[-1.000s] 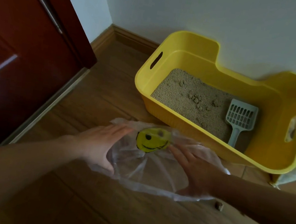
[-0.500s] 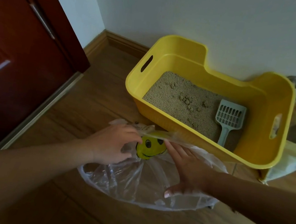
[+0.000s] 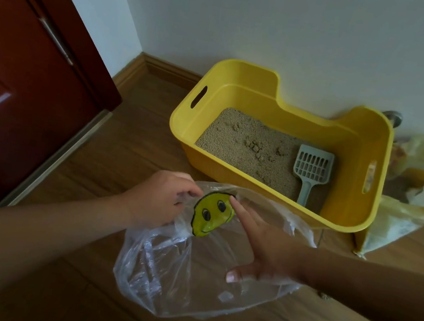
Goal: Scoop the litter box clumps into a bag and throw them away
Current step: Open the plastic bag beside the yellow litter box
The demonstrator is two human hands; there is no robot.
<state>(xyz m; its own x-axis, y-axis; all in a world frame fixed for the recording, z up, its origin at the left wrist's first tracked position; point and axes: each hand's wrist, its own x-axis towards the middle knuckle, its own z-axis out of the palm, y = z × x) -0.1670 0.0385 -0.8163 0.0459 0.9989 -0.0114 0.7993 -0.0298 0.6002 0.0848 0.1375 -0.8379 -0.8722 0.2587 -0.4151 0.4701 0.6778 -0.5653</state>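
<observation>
A clear plastic bag (image 3: 187,280) with a yellow smiley face lies on the wooden floor in front of me. My left hand (image 3: 161,199) pinches the bag's upper edge beside the smiley. My right hand (image 3: 255,246) has straight fingers pressed flat against the bag's film, fingertip at the smiley's edge. Behind the bag stands a yellow litter box (image 3: 346,208) against the wall. It holds beige litter with several clumps (image 3: 256,147) near its middle. A grey slotted scoop (image 3: 311,169) lies in the litter at the right, handle toward me.
A dark red door (image 3: 11,81) stands at the left. A crumpled yellowish plastic bag (image 3: 421,186) lies right of the litter box. A small crumb of litter (image 3: 324,296) sits on the floor under my right forearm. White walls meet in the corner behind.
My left hand went from lying flat on the bag to pinching its edge. The bag has been lifted and puffed out, and the smiley now tilts upright.
</observation>
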